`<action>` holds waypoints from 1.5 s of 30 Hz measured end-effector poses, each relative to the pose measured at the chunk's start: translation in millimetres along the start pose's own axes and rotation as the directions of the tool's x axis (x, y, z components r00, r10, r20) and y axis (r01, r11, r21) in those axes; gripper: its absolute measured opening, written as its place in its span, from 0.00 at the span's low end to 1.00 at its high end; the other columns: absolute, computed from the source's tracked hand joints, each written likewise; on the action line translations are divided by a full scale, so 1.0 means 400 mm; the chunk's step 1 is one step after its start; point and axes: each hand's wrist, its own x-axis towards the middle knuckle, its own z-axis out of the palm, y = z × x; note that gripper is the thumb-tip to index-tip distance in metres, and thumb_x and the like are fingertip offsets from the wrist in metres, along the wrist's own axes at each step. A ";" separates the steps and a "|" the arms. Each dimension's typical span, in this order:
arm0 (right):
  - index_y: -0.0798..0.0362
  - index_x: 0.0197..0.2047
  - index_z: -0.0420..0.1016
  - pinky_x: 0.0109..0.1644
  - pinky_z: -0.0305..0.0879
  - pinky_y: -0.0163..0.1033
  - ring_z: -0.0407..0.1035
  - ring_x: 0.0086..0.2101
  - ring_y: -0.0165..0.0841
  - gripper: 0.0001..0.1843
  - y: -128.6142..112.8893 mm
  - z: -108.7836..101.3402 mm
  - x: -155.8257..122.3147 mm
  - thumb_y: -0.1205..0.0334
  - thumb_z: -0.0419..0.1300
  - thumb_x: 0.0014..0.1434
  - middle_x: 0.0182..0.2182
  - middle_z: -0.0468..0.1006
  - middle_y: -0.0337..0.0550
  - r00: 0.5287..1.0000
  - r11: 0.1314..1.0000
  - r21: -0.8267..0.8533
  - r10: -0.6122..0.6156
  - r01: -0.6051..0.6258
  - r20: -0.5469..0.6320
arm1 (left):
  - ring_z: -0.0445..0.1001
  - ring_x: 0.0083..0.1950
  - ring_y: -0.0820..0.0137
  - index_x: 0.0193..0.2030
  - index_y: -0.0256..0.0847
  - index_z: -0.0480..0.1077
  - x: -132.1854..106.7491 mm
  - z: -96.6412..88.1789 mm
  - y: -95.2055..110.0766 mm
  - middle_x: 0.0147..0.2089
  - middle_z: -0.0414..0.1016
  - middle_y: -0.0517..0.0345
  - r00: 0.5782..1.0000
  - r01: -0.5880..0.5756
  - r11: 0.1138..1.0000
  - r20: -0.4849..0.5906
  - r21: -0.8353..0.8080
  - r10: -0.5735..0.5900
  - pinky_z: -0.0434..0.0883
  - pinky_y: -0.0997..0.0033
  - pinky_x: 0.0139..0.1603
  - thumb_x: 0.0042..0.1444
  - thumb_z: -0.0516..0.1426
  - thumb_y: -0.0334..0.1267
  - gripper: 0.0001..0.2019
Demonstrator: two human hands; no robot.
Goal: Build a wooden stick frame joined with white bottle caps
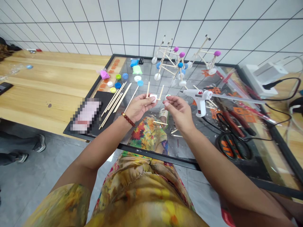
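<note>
My left hand (139,105) is closed on a white bottle cap (153,98) that has two thin wooden sticks (148,89) standing up from it. My right hand (178,110) is beside it, fingers curled, with the fingertips pinched near the cap and the right-hand stick (161,92). Both hands are held above the glass tabletop (189,145). A white glue gun (200,96) rests just right of my right hand.
Long wooden sticks (115,102) and coloured bottle caps (118,82) lie to the left. Stick-and-cap models (175,63) stand at the back. Scissors (233,146), pliers (230,119) and cables lie to the right. A wooden table (42,85) extends left.
</note>
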 end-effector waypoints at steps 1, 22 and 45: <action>0.44 0.46 0.78 0.53 0.78 0.48 0.78 0.44 0.37 0.22 0.002 0.000 0.001 0.45 0.75 0.52 0.40 0.83 0.42 1.000 1.000 0.002 -0.002 0.002 0.000 | 0.81 0.39 0.74 0.35 0.34 0.74 0.000 -0.001 -0.001 0.34 0.80 0.58 1.000 0.005 1.000 0.000 0.007 -0.005 0.77 0.68 0.54 0.55 0.68 0.23 0.08; 0.45 0.47 0.80 0.48 0.77 0.46 0.76 0.37 0.35 0.25 -0.005 0.009 -0.008 0.45 0.77 0.49 0.40 0.83 0.41 0.997 0.999 -0.011 -0.044 0.045 0.068 | 0.79 0.38 0.75 0.38 0.36 0.74 0.008 -0.010 -0.014 0.34 0.81 0.62 0.998 -0.064 0.994 0.032 0.087 0.061 0.74 0.74 0.47 0.42 0.71 0.18 0.18; 0.53 0.42 0.82 0.44 0.71 0.47 0.77 0.37 0.44 0.28 -0.075 -0.285 0.056 0.40 0.74 0.45 0.35 0.84 0.49 0.974 0.572 -0.792 0.061 -0.212 -0.217 | 0.83 0.38 0.72 0.37 0.35 0.74 0.027 -0.008 -0.014 0.35 0.82 0.59 0.982 -0.148 0.989 -0.114 0.031 0.150 0.78 0.66 0.53 0.45 0.72 0.21 0.16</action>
